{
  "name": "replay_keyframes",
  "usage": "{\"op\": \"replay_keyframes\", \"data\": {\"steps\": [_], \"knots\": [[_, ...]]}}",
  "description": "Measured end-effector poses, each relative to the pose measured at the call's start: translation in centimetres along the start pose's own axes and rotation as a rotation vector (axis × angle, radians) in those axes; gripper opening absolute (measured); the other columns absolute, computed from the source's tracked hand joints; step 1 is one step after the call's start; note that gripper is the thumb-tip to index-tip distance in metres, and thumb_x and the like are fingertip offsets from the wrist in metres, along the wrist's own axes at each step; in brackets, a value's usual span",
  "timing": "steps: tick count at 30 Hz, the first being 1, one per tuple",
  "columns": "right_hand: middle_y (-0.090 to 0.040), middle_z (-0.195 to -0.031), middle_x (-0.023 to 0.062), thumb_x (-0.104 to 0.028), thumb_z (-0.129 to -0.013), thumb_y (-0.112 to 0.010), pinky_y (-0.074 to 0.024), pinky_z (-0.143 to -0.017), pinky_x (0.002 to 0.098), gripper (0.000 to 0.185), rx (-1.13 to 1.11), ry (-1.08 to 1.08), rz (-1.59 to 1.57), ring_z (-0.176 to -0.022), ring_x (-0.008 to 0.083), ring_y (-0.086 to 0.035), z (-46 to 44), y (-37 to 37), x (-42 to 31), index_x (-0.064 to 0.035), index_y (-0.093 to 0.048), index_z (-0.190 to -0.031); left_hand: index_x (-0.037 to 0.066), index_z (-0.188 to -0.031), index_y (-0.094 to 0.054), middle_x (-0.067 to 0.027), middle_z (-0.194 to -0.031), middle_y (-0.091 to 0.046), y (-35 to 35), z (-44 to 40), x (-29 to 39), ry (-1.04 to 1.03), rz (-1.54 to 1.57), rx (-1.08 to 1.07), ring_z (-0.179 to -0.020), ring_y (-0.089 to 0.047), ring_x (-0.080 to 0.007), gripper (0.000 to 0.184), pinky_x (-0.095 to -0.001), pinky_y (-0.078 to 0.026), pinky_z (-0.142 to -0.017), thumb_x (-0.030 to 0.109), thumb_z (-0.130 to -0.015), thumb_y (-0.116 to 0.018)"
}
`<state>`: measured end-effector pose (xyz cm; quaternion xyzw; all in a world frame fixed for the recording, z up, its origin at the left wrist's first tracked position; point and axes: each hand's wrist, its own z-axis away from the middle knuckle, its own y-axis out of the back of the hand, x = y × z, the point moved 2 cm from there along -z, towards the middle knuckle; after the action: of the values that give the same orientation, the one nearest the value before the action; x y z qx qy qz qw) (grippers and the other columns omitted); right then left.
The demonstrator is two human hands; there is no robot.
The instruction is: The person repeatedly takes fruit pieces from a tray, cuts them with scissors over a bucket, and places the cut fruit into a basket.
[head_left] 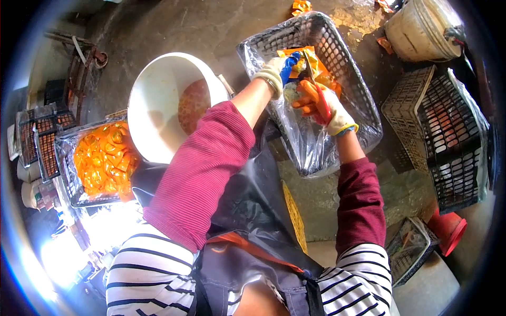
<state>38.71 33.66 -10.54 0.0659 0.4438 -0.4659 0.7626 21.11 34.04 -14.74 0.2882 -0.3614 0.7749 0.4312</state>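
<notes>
Both gloved hands are over a black crate (367, 100) lined with clear plastic. My left hand (279, 72), in a white glove with blue at the fingers, is closed on an orange packet (314, 60). My right hand (321, 105), in a white and orange glove, is wrapped round red-handled scissors (321, 109), whose dark blades lie against the packet. More orange packaging lies below, inside the crate. To the left stands a big white bucket (158, 95) with reddish contents at its bottom.
A crate full of orange packets (105, 160) is at the left. On the right are a dirty white bucket (421, 31), stacked crates (453, 142), a small lined crate (411, 250) and a red container (448, 231). Orange scraps (301, 7) lie on the wet floor.
</notes>
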Motion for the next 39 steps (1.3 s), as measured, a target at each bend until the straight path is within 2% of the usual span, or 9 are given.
{"op": "replay_keyframes", "data": {"steps": [10,12,13,16,18,22,28,36,39], "knots": [[-0.067,-0.084,0.0170,-0.040,-0.090,-0.057,-0.0492,-0.055,0.0284,0.042,-0.074,-0.021,-0.102,-0.058,0.0188,-0.061,0.2,0.6,0.1,-0.0024,-0.055,-0.109,0.006,-0.107,-0.062,-0.0065,-0.099,-0.064,2.4,-5.6,-3.1,-0.163,-0.449,0.032,-0.088,-0.060,-0.0157,0.045,-0.0300,-0.051,-0.077,0.042,-0.081,-0.070],[-0.066,-0.096,0.0173,-0.035,-0.094,-0.049,-0.0516,-0.065,0.0299,0.040,-0.021,0.068,0.084,-0.074,0.0213,-0.064,0.0,0.1,-0.2,0.0000,-0.055,-0.114,0.006,-0.109,-0.062,-0.0060,-0.100,-0.064,0.2,-2.7,0.3,0.022,-0.688,0.182,-0.087,-0.059,-0.0141,0.044,-0.0290,-0.050,-0.078,0.041,-0.082,-0.068],[-0.066,-0.100,0.0170,-0.033,-0.094,-0.048,-0.0516,-0.069,0.0305,0.040,0.006,0.098,0.197,-0.079,0.0223,-0.064,-0.7,1.1,0.8,0.0007,-0.055,-0.115,0.005,-0.113,-0.061,-0.0058,-0.102,-0.064,-1.4,0.3,1.7,0.001,-0.227,-0.011,-0.086,-0.057,-0.0118,0.042,-0.0275,-0.048,-0.077,0.038,-0.086,-0.064],[-0.064,-0.107,0.0170,-0.036,-0.089,-0.054,-0.0495,-0.078,0.0332,0.044,0.158,0.078,0.634,-0.093,0.0252,-0.063,-3.9,5.7,6.3,0.0010,-0.057,-0.113,0.006,-0.117,-0.060,-0.0057,-0.108,-0.064,3.1,-2.6,2.7,-0.376,-0.619,0.062,-0.093,-0.060,-0.0125,0.036,-0.0269,-0.049,-0.082,0.031,-0.091,-0.059],[-0.063,-0.109,0.0204,-0.046,-0.083,-0.058,-0.0480,-0.082,0.0383,0.052,0.385,-0.206,1.069,-0.105,0.0291,-0.060,-2.6,5.0,6.2,-0.0010,-0.059,-0.109,0.004,-0.119,-0.058,-0.0072,-0.114,-0.062,3.4,5.1,8.2,-0.242,-0.161,-0.043,-0.101,-0.060,-0.0146,0.034,-0.0281,-0.049,-0.087,0.027,-0.094,-0.054],[-0.064,-0.102,0.0238,-0.041,-0.086,-0.054,-0.0474,-0.083,0.0403,0.046,0.421,-0.130,1.077,-0.101,0.0349,-0.061,0.8,7.0,6.8,0.0003,-0.059,-0.106,0.001,-0.126,-0.051,-0.0123,-0.121,-0.059,12.2,17.1,14.1,-0.545,-0.320,-0.019,-0.110,-0.057,-0.0211,0.036,-0.0306,-0.044,-0.097,0.021,-0.098,-0.042],[-0.062,-0.081,0.0034,-0.030,-0.086,-0.062,-0.0454,-0.062,0.0317,0.027,0.226,0.231,0.106,-0.067,0.0181,-0.054,5.1,6.7,5.5,-0.0065,-0.061,-0.100,0.003,-0.127,-0.050,-0.0124,-0.124,-0.057,32.8,32.7,10.0,-0.530,-0.336,0.619,-0.115,-0.054,-0.0210,0.039,-0.0339,-0.041,-0.100,0.028,-0.097,-0.043],[-0.062,-0.104,0.0086,-0.033,-0.088,-0.055,-0.0519,-0.080,0.0377,0.037,-0.134,0.165,-0.055,-0.094,0.0237,-0.060,-0.9,-1.8,0.1,-0.0072,-0.056,-0.113,0.002,-0.112,-0.058,-0.0106,-0.099,-0.066,40.1,52.5,-1.6,-0.710,0.349,1.202,-0.087,-0.065,-0.0226,0.030,-0.0298,-0.052,-0.074,0.023,-0.091,-0.057],[-0.059,-0.067,0.0078,-0.026,-0.089,-0.054,-0.0480,-0.046,0.0325,0.029,-0.082,0.282,0.061,-0.052,0.0209,-0.057,-2.9,-8.0,-2.2,-0.0042,-0.057,-0.108,0.010,-0.105,-0.064,-0.0028,-0.087,-0.064,40.3,53.0,-3.0,-0.620,0.065,1.398,-0.073,-0.059,-0.0141,0.026,-0.0273,-0.047,-0.066,0.026,-0.085,-0.064]]}}
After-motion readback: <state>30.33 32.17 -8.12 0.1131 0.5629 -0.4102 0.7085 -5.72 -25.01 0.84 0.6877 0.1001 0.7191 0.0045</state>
